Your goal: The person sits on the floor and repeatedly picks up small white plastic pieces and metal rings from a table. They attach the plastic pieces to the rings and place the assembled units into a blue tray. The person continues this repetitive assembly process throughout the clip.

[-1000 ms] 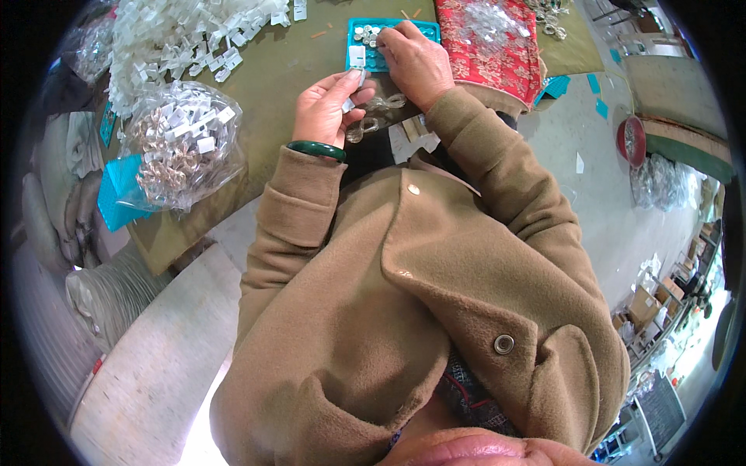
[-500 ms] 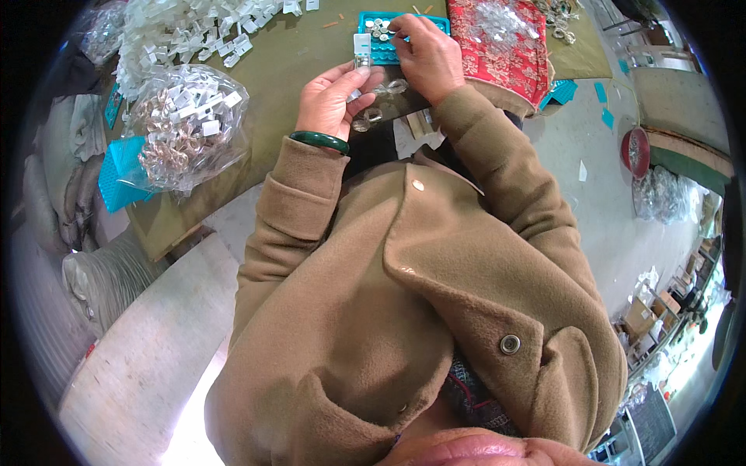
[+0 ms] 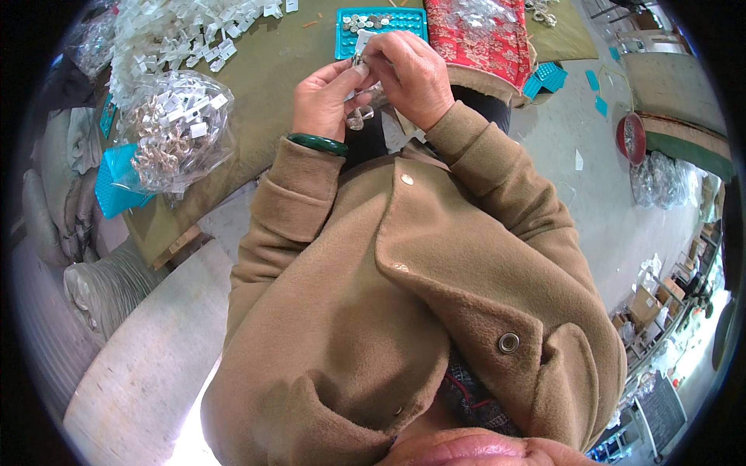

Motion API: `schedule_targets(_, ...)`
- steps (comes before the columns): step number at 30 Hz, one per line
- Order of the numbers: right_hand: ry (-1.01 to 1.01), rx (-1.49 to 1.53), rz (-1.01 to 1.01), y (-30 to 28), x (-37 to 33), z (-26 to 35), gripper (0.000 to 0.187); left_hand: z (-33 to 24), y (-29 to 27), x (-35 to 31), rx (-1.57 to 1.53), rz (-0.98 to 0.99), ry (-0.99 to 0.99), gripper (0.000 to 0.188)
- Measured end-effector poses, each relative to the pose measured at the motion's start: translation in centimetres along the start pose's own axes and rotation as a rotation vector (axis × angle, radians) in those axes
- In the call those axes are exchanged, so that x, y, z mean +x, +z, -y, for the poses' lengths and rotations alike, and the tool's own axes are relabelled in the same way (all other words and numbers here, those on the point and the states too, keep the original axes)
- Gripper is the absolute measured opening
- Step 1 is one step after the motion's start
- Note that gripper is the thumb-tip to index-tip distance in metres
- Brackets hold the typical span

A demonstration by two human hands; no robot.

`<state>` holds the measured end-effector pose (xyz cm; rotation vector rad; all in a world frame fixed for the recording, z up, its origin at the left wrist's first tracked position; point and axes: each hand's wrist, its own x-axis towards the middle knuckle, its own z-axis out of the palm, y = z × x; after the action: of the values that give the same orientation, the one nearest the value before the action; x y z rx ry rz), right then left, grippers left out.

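Note:
My left hand (image 3: pixel 322 99), with a dark green bangle at its wrist, pinches a small white tag (image 3: pixel 363 39). Clear, shiny loops (image 3: pixel 359 118) hang below its fingers, perhaps part of a bracelet. Close against the tag and the left fingertips, my right hand (image 3: pixel 412 81) is closed in a pinch; what it holds is hidden. Just beyond both hands lies a turquoise tray (image 3: pixel 413 29) with rows of hollows. Several small round silvery pieces (image 3: pixel 365 21) sit in its far left part.
A clear bag (image 3: pixel 186 128) of white tags and pinkish chain-like pieces lies left, on a turquoise sheet (image 3: pixel 115 186). Behind it is a heap of white tags (image 3: pixel 175 39). Red patterned cloth (image 3: pixel 474 50) bears clear plastic pieces, right of the tray. A red bowl (image 3: pixel 633 138) stands far right.
My right hand has come back from the tray to my left fingertips and now meets the tag. The view has shifted slightly.

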<state>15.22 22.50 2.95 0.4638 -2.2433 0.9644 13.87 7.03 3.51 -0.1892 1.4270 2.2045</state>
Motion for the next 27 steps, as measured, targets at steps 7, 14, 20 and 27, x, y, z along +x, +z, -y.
schedule_targets(7,-0.002,0.061,0.07,-0.7,0.2,0.2,0.017,1.0,0.6,-0.3,0.081,-0.07,0.175,0.028)
schedule_targets(14,0.637,0.85,0.108,-0.6,0.4,-0.6,0.018,0.6,0.3,-0.5,0.223,-0.039,0.336,0.03)
schedule_targets(20,0.837,1.001,0.184,-0.4,0.1,0.2,0.023,0.1,0.3,-0.8,0.135,-0.006,0.165,0.026)
schedule_targets(27,0.746,0.711,0.185,-0.5,0.2,1.3,0.027,0.1,0.2,-0.8,-0.029,0.088,0.0,0.024)
